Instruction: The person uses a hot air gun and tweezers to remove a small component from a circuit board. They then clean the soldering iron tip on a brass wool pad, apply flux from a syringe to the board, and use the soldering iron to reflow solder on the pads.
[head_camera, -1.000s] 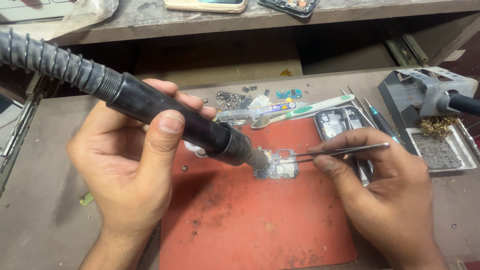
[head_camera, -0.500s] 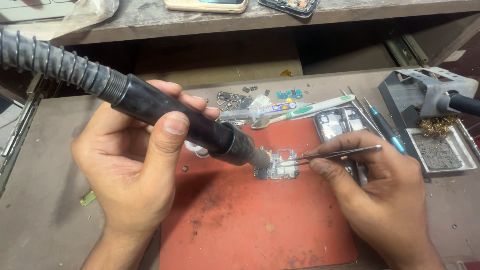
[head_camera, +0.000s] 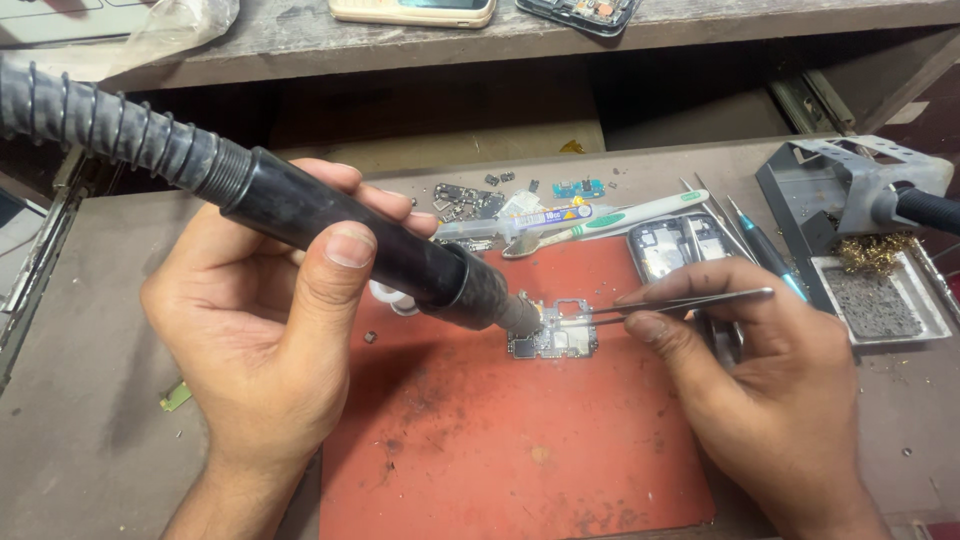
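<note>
My left hand grips a black hot-air wand with a ribbed hose, its nozzle pointing down at a small circuit board that lies on a red work mat. My right hand pinches slim metal tweezers, and their tips touch the board's top edge just right of the nozzle. The left part of the board is hidden by the nozzle.
Behind the mat lie a toothbrush, a syringe, small board parts and an opened phone frame. A soldering iron stand with a sponge tray sits at right. Two phones rest on the shelf above.
Both hands have drifted slightly left and steadied over the board. The tweezers stay at the board's edge and the nozzle stays over it.
</note>
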